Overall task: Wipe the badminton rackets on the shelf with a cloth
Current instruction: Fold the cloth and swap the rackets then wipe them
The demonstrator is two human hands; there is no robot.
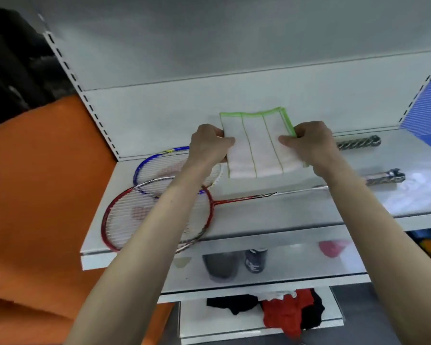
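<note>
A white cloth (256, 143) with green edging and green stripes is held up, folded, above the top shelf (271, 215). My left hand (209, 143) pinches its left edge and my right hand (309, 143) pinches its right edge. On the shelf lie two badminton rackets. The red racket (125, 217) has its head at the front left and its shaft runs right to a wrapped handle (386, 176). The blue racket (157, 170) lies behind it, partly under my left arm; its handle (358, 143) shows at the back right.
The white shelf unit has slotted uprights (90, 105) on both sides. Lower shelves hold a grey cup (220, 267), a dark can (255, 260), a pink item (332, 247) and red and black fabric (289, 312). An orange surface (42, 195) fills the left.
</note>
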